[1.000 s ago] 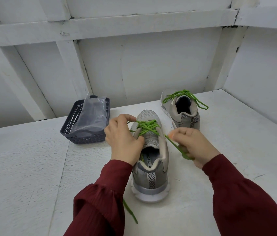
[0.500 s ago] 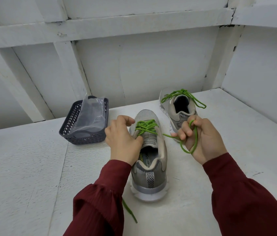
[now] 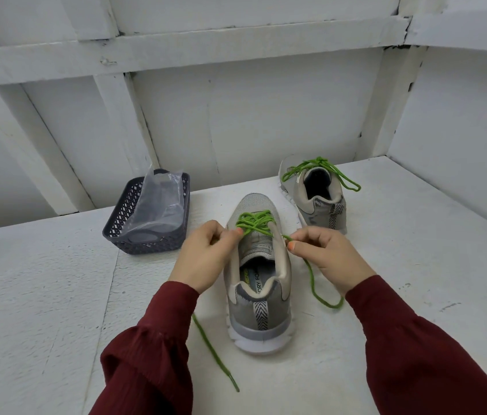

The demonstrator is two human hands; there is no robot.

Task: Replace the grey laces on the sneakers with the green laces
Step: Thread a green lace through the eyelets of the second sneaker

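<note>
On the white tabletop (image 3: 56,295) the near grey sneaker (image 3: 258,298) stands heel toward the person, its green lace (image 3: 254,222) partly threaded, the left grip (image 3: 203,256) pinching it at the left eyelets and the right grip (image 3: 329,253) pinching the right-hand strand, whose tail loops onto the tabletop.

Fingertip pinch: left grip (image 3: 203,259), right grip (image 3: 329,255)
</note>
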